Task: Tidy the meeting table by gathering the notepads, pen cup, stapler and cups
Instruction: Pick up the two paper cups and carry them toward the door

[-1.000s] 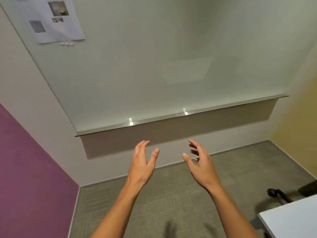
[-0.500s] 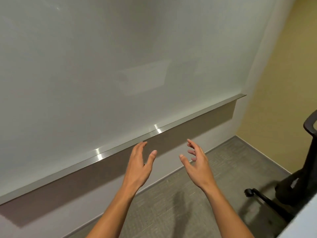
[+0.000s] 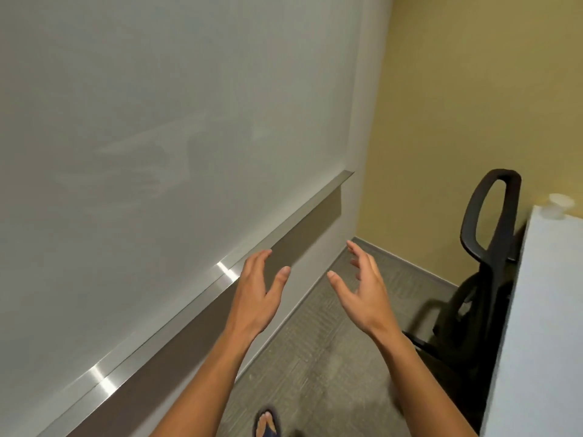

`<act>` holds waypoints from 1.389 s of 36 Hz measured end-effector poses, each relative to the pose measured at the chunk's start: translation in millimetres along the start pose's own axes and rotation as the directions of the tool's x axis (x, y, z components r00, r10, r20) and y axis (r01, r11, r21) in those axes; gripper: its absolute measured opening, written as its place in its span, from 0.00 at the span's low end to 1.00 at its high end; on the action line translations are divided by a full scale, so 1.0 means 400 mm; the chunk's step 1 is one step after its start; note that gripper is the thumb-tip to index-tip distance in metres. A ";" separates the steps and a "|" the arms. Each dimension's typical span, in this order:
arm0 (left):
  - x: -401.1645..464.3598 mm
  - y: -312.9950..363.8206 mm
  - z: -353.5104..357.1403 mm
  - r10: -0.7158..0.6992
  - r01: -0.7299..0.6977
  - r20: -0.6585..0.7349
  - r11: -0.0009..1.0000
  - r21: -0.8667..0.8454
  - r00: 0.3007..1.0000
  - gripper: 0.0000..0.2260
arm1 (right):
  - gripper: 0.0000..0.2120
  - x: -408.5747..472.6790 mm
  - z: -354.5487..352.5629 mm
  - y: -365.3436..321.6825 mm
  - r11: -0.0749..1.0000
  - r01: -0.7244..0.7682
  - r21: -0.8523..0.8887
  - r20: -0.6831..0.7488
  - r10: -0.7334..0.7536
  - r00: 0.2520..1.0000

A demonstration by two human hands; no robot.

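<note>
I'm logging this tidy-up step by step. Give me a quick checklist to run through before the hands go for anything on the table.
1. Left hand free: ok, open and holding nothing.
2. Right hand free: ok, open and holding nothing.
3. Table in view: not ok, only its white corner shows at the right edge.
4. Cup located: ok, a pale cup stands at the table's far corner.
5. Notepads, pen cup, stapler located: cannot tell, none are in view.
6. Path to the table: not ok, the black office chair stands against the table's near side, between the hands and the cup.
</note>
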State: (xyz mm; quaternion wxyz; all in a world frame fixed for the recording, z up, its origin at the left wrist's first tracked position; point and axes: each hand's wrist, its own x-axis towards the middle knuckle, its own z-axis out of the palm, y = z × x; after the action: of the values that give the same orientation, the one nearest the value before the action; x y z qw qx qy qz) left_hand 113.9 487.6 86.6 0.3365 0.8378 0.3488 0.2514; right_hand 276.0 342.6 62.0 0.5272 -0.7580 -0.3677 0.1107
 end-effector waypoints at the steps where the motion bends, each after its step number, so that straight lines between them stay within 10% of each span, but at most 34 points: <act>1: 0.038 0.005 0.021 0.015 -0.015 0.017 1.000 -0.007 1.000 0.28 | 0.32 0.027 -0.014 0.014 1.000 -0.008 -0.015 -0.025 0.008 1.000; 25: 0.978 0.246 0.567 0.420 -0.353 0.440 0.907 -0.229 0.794 0.34 | 0.32 0.715 -0.304 0.215 0.955 -0.268 -0.128 -0.579 0.147 0.802; 50: 1.286 0.771 1.258 0.635 -0.481 0.608 0.767 -0.425 0.476 0.35 | 0.32 0.983 -0.866 0.571 0.867 -0.493 -0.065 -0.792 0.256 0.554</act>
State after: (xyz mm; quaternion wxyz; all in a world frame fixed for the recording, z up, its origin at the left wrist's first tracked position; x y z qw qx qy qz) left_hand 896.4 516.5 85.1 0.4246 0.8951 -0.1333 0.0289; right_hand 846.4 319.5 92.6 0.4824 -0.8597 0.0492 -0.1608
